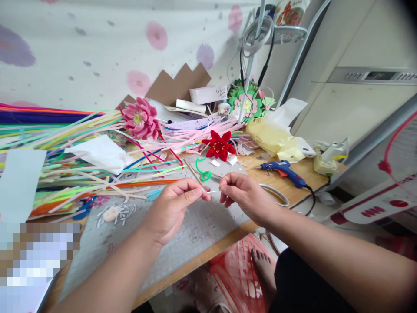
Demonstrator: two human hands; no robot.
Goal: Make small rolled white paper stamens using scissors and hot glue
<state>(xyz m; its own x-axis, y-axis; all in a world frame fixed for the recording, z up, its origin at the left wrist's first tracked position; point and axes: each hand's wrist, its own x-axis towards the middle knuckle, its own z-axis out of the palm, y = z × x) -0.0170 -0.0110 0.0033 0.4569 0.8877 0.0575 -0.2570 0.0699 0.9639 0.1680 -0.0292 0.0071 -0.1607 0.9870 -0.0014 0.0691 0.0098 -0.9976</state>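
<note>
My left hand (177,204) is closed in a pinch over the grey cutting mat (130,243). Across from it, my right hand (243,195) pinches too. Between the fingertips runs a short, thin white strand (213,191), perhaps wire or thread; its ends are hidden by the fingers. Just beyond the hands lie a curled green pipe cleaner (205,175) and a thin brown stick (193,171). A red fuzzy flower (219,145) with pointed petals rests farther back. Beside the right wrist is a grey ring-shaped coil (280,198).
Bundles of coloured pipe cleaners (81,182) cover the table's left side. A pink flower (140,118) stands behind them. To the right lie a blue glue gun (286,170) with its cord and a yellow plastic bag (273,134). A red plastic basket (241,274) is below the table edge.
</note>
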